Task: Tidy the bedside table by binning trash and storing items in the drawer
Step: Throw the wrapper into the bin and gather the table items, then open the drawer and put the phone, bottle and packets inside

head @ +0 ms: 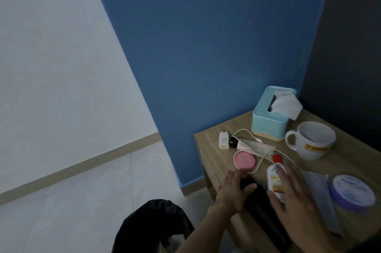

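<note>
Hands work beside the white bottle (275,180): my left hand (233,191) rests curled on a black object (261,201) to steady it, my right hand (296,197) spread open above the bottle, gripping nothing, bin (152,230) waiting below the worktop (208,141)

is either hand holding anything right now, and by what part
The left hand grips the near-left end of a long black object lying on the bedside table. The right hand hovers open over the white bottle, holding nothing.
</note>
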